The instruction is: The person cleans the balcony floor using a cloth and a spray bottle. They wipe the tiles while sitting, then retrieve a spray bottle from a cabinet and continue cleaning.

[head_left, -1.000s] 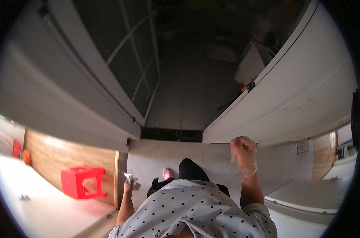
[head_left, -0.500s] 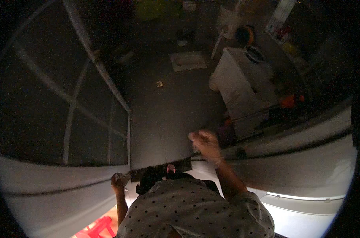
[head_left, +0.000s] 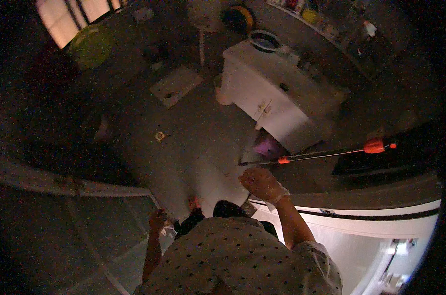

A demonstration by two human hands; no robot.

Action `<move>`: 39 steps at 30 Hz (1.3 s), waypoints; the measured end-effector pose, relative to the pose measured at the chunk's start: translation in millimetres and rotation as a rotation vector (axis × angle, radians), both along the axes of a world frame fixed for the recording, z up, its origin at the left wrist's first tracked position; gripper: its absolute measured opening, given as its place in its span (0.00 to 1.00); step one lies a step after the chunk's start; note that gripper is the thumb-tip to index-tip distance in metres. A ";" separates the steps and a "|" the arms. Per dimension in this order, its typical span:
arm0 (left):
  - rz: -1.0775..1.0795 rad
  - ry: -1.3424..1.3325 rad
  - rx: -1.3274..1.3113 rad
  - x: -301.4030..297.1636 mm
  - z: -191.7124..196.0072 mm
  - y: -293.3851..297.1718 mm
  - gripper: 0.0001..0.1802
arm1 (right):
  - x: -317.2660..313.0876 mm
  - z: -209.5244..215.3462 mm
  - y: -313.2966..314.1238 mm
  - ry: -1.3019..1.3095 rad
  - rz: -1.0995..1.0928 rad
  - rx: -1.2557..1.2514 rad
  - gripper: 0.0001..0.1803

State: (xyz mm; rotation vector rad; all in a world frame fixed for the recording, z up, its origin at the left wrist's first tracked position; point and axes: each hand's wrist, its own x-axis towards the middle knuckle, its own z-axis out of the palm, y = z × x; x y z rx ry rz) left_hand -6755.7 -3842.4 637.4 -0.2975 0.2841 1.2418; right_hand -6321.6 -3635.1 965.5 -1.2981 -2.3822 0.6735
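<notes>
Your right hand (head_left: 261,183) is up in front of you, in a thin glove, with its fingers curled in. It seems to be at the near end of the long thin pole (head_left: 311,156), but the room is dim, so you cannot tell if the fingers truly grip it. From your right hand the pole runs away to the right and a little up. It has a small orange band close to the hand and a bigger orange grip (head_left: 375,145) at the far end. Your right hand is much nearer to the pole than your left hand (head_left: 157,220), which hangs low by your side. You cannot tell how open the left hand is, or if it holds anything.

Past the pole stands a white cabinet (head_left: 272,93) on the grey floor (head_left: 183,142), with a purple thing (head_left: 268,146) at its foot, just beside the pole's near end.

Half a second ago your right hand was raised too, but the pole did not show. Now you look further into the dark room.
</notes>
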 end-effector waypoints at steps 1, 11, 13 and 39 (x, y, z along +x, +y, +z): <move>-0.084 -0.517 -0.044 -9.4 0.9 36.1 0.22 | 3.4 2.0 5.3 -0.055 0.017 -0.014 0.06; 1.069 -3.364 -1.592 37.2 105.5 318.5 0.17 | 16.6 -16.7 62.5 -0.221 -0.226 -0.361 0.16; 1.076 -2.936 -1.665 49.3 73.6 354.8 0.13 | 25.7 -43.3 84.3 -0.237 -0.194 -0.350 0.18; 1.670 -2.122 -2.154 339.9 -85.5 697.8 0.41 | -37.7 -29.6 153.4 -0.089 -1.104 -0.779 0.15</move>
